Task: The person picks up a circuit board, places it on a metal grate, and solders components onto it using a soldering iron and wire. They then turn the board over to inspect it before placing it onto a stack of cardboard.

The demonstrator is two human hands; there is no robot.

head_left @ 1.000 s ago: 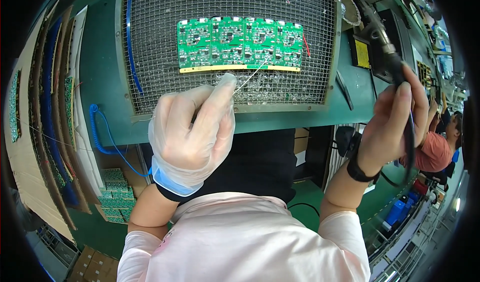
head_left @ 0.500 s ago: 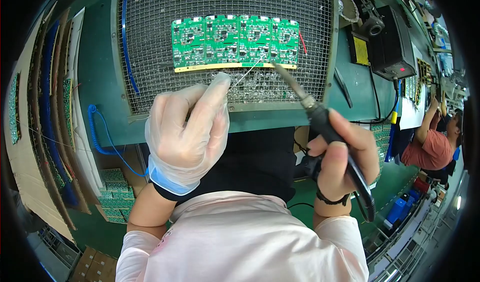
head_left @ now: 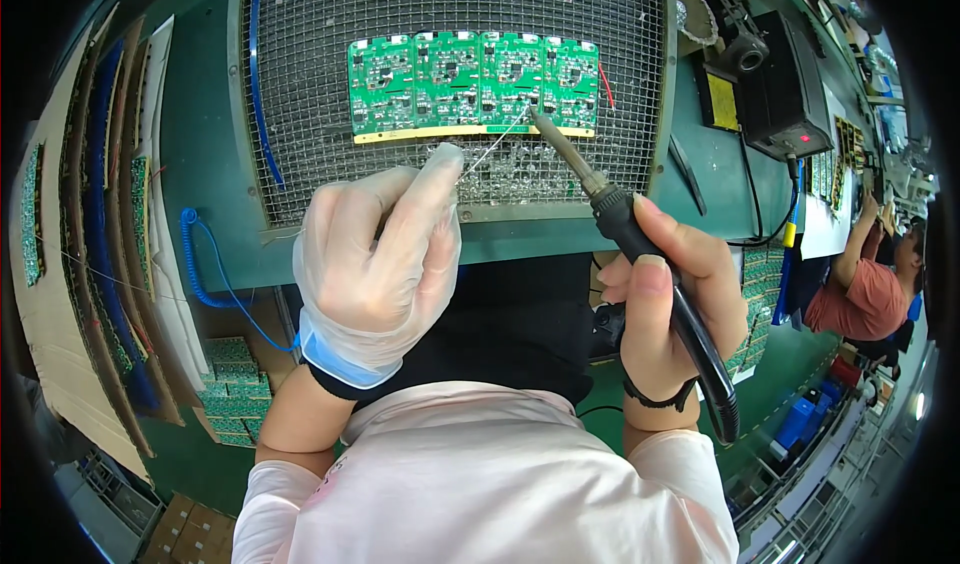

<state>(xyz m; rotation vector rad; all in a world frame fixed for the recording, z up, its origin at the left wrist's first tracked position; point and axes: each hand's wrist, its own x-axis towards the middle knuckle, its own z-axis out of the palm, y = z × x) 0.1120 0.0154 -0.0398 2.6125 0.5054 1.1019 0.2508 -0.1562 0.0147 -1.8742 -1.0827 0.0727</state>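
Note:
A green circuit board panel (head_left: pixel 447 82) with several joined sections and a yellow near edge lies on a wire mesh grid (head_left: pixel 320 179). My left hand (head_left: pixel 375 254), in a translucent glove with a blue wrist strap, pinches a thin strand of solder wire (head_left: pixel 492 148). The wire slants up to the board's near part, right of the middle. My bare right hand (head_left: pixel 685 284) grips a black-handled soldering iron (head_left: pixel 625 226). Its tip is over the board's near edge, close to the wire's end; whether they touch I cannot tell.
Right of the grid stand a black box with a red light (head_left: pixel 785 84) and an iron holder (head_left: pixel 745 56). Tweezers (head_left: pixel 687 176) lie beside the grid. Cardboard sheets with boards (head_left: pixel 100 234) stand at left, near a coiled blue cord (head_left: pixel 190 254). Another person (head_left: pixel 865 284) sits far right.
My right hand has brought the soldering iron up and left, so its tip is now nearer the wire's end. The board has shifted very slightly right. My left hand has barely moved.

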